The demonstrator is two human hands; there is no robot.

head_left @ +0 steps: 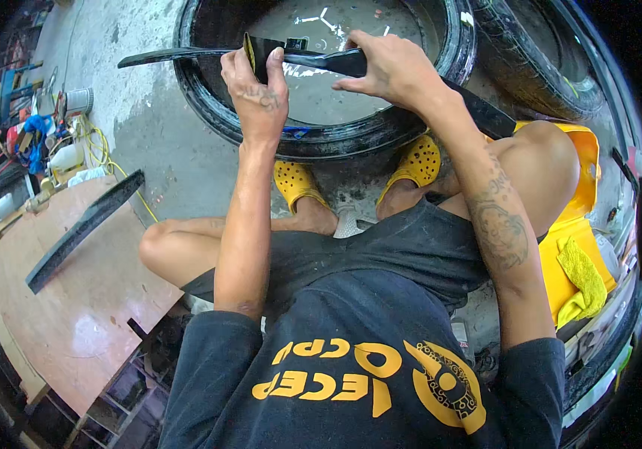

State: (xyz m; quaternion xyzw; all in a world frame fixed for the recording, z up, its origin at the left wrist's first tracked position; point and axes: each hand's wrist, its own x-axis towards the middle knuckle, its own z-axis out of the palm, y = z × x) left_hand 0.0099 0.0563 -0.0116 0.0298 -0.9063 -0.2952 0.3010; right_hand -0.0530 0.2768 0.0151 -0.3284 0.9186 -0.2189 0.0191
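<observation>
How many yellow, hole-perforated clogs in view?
2: one yellow, hole-perforated clog on the left foot, another yellow, hole-perforated clog on the right foot.

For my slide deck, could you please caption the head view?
Left hand and right hand hold a black strip above a tyre.

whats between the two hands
A stretch of black strip, with a small dark piece just above it, lies between left hand and right hand in the head view.
</observation>
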